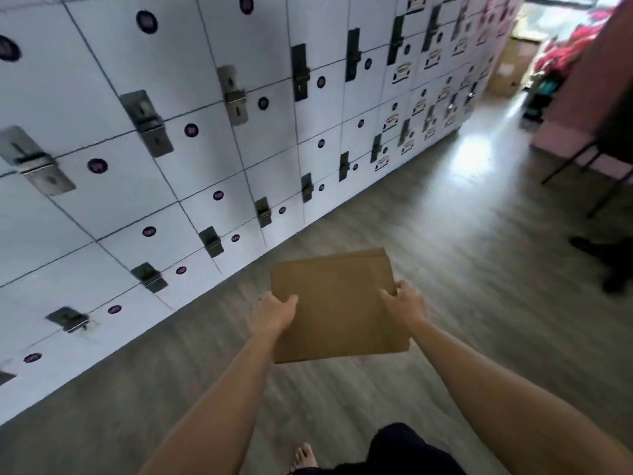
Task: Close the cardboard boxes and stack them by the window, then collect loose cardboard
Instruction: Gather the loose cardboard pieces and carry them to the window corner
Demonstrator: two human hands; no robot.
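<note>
A flat stack of brown cardboard pieces point(337, 303) hangs level above the floor in front of me. My left hand point(275, 308) grips its left edge, thumb on top. My right hand point(406, 303) grips its right edge, fingers curled over the rim. A second sheet's edge shows slightly offset at the far side of the stack. Far down the corridor stand stacked cardboard boxes point(512, 65) near a bright opening.
A long wall of white lockers point(171, 149) with metal latches runs along my left. Grey wood floor point(445, 234) stretches ahead. A pink counter point(582, 108) and dark chair legs point(582, 166) stand at right. A dark shape point(613, 265) lies on the floor at right. My bare foot point(305, 455) shows below.
</note>
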